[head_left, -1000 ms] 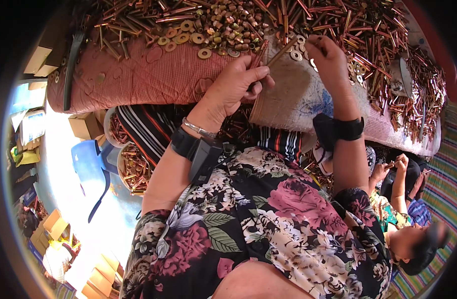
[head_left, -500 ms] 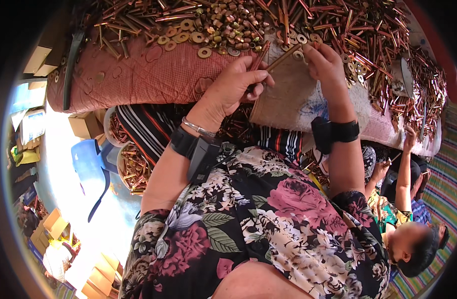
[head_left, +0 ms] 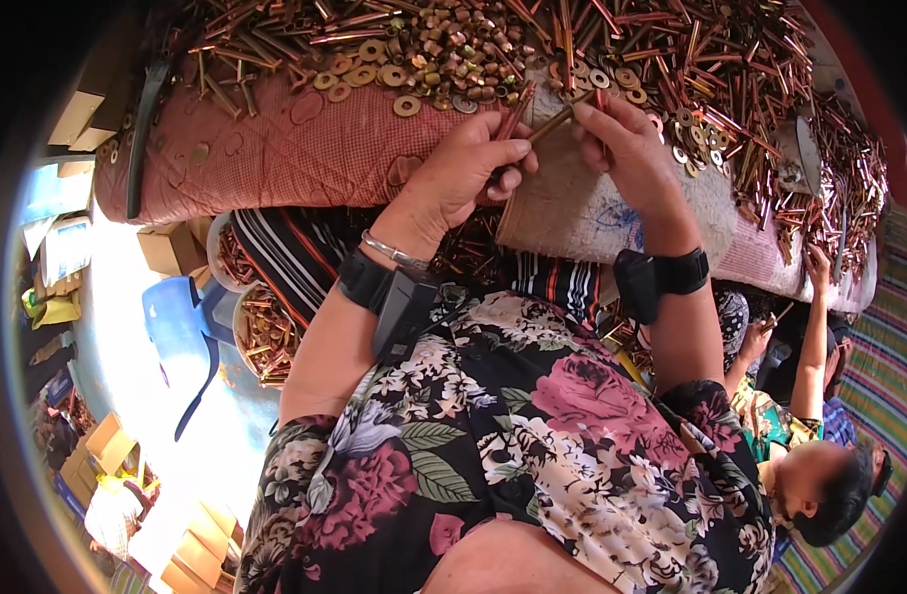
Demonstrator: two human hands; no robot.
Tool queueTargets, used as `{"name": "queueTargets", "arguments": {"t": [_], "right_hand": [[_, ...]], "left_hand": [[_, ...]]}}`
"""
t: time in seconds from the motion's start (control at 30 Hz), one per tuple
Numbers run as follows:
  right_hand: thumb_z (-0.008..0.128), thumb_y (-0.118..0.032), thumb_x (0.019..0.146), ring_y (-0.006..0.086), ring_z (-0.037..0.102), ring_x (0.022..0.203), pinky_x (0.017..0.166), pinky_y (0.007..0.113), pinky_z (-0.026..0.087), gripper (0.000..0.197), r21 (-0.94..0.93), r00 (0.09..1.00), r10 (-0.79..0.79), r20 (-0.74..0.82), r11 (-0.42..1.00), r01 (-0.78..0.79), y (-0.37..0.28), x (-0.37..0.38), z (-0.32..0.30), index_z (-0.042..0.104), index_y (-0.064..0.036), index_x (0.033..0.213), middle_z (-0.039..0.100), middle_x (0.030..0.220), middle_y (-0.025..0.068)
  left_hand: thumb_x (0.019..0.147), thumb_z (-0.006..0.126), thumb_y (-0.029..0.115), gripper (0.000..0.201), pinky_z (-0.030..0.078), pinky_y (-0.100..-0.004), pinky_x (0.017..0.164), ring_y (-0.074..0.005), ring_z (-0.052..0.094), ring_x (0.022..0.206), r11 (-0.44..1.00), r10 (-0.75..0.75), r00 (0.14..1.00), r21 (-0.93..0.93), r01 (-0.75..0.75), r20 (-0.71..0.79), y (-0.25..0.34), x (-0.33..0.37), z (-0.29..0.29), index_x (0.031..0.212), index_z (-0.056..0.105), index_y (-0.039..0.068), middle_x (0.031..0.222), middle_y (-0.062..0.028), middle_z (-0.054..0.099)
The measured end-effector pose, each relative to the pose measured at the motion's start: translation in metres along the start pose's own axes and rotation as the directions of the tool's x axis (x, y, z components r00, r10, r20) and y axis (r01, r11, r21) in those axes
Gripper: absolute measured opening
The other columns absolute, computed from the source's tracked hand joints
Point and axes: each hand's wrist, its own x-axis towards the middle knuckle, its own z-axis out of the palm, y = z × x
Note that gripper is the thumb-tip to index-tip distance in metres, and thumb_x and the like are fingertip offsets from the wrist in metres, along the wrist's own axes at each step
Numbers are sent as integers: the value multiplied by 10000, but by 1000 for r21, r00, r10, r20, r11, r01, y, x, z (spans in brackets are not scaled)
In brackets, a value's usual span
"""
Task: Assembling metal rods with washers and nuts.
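Note:
My left hand (head_left: 465, 163) is closed around a small bunch of slim metal pieces. A brass-coloured metal rod (head_left: 550, 125) slants up and right from its fingers, and reddish coppery rods (head_left: 514, 114) poke up beside it. With thumb and fingers together, my right hand (head_left: 626, 148) pinches the far end of the brass-coloured rod; a short reddish piece (head_left: 601, 98) shows at its fingertips. Both hands are over the cloth-covered work surface (head_left: 275, 148). Flat washers (head_left: 406, 105) and a heap of small nuts (head_left: 463, 45) lie just beyond my left hand.
Piles of coppery rods (head_left: 711, 59) spread across the far side and right. Buckets of metal parts (head_left: 265, 342) stand at left, near a blue plastic chair (head_left: 176, 317). At the right a co-worker (head_left: 805, 475) reaches toward the piles. A dark strip (head_left: 144, 139) lies on the left cloth.
My right hand has shifted slightly left and down along the rod, closer to my left hand, and turned a little. My left hand keeps its hold and barely moves.

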Motion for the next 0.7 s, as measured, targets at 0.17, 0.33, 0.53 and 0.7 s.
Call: {"name": "queueTargets", "arguments": {"t": [0.17, 0.33, 0.53, 0.7], "right_hand": [[465, -144, 912, 150, 573, 804, 685, 261, 435, 142, 480, 980, -141, -144, 856, 193, 2, 11, -17, 539, -26, 941, 623, 891, 96], [468, -86, 901, 321, 450, 1174, 1022, 478, 359, 166, 675, 965, -238, -109, 695, 248, -7, 28, -23, 466, 1, 1041, 473, 1223, 215], [458, -86, 910, 320, 490, 1127, 987, 473, 405, 159, 766, 986, -150, -69, 625, 149, 2, 29, -17, 464, 24, 1026, 495, 1174, 232], [452, -85, 909, 333, 565, 1009, 894, 472, 474, 165, 581, 984, -165, -69, 795, 174, -4, 28, -12, 427, 37, 1018, 539, 1082, 223]], "left_hand": [[861, 545, 96, 170, 320, -178, 427, -63, 461, 548, 1000, 10, 999, 11, -10, -33, -1, -3, 3, 999, 457, 51, 804, -68, 584], [857, 550, 96, 182, 323, -181, 430, -67, 463, 548, 1000, -5, 1000, 13, 5, -31, 1, -3, 3, 1003, 453, 46, 800, -73, 581], [856, 553, 102, 205, 329, -182, 429, -69, 465, 547, 1000, 9, 1000, -3, -9, -8, 0, -2, 2, 1018, 445, 38, 795, -77, 575], [862, 544, 104, 200, 335, -180, 431, -69, 472, 551, 1000, 11, 1000, 24, -11, 8, 0, -2, 1, 1022, 446, 37, 803, -79, 581]]}}
